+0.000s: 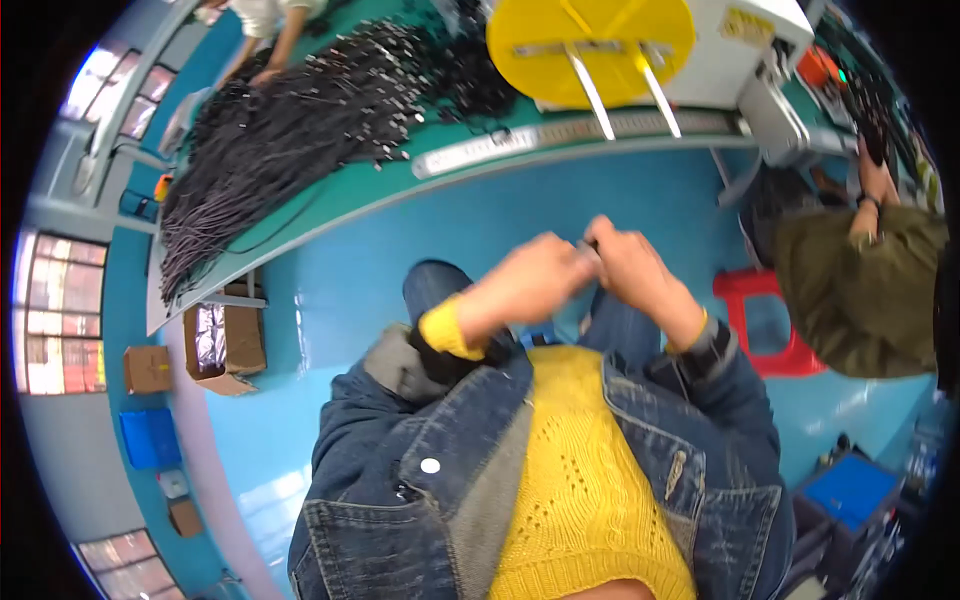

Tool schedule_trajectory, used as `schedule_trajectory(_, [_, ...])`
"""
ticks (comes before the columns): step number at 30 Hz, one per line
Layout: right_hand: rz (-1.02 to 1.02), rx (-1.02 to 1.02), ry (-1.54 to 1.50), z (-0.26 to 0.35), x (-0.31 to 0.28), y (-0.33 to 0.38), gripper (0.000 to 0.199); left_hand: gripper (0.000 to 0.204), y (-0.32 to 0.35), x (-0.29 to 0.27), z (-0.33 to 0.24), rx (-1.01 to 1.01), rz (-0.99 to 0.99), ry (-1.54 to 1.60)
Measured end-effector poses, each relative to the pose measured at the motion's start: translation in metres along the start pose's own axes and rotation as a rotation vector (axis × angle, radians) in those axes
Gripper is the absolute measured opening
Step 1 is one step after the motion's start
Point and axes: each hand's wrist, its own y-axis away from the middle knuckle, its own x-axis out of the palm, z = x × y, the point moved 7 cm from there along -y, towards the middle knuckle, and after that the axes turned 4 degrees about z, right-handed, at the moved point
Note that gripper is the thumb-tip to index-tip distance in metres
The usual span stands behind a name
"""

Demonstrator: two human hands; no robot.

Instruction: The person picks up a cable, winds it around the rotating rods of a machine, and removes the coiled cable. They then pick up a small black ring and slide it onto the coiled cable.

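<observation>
Both hands meet in front of my lap, above the blue floor. My left hand (535, 282) is closed, its fingers against those of my right hand (637, 268), which is closed too. Between the fingertips shows a small dark and silvery piece (588, 248), mostly covered and too small to name. Some motion blur lies over the left hand. Beyond them, a large heap of black cables (300, 115) with shiny ends covers the left of the green table (315, 208).
A machine's yellow disc (525, 82) with two white rods overhangs the table edge, beside a metal ruler strip (475, 152). One co-worker's hands (268, 72) touch the cables; another person in olive (855, 290) sits right by a red stool (735, 290). An open carton (235, 340) stands left.
</observation>
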Motion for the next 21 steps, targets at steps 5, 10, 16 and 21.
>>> schedule_trajectory(5, [-0.032,-0.137,-0.166,0.021,0.006,-0.029,0.022,0.038,0.005,0.017,0.064,-0.391,-0.001,1.247])
schedule_trajectory(10, [0.026,-0.167,-0.213,0.027,0.022,-0.036,0.020,0.043,0.018,0.030,0.052,-0.341,0.371,1.395])
schedule_trajectory(16, [0.337,-0.150,0.135,0.049,0.026,-0.033,0.016,0.046,0.036,0.051,0.070,-0.603,0.590,1.294])
schedule_trajectory(21, [0.225,-0.179,-0.084,0.042,0.029,-0.033,0.016,0.041,0.033,0.048,0.055,-0.496,0.440,1.396])
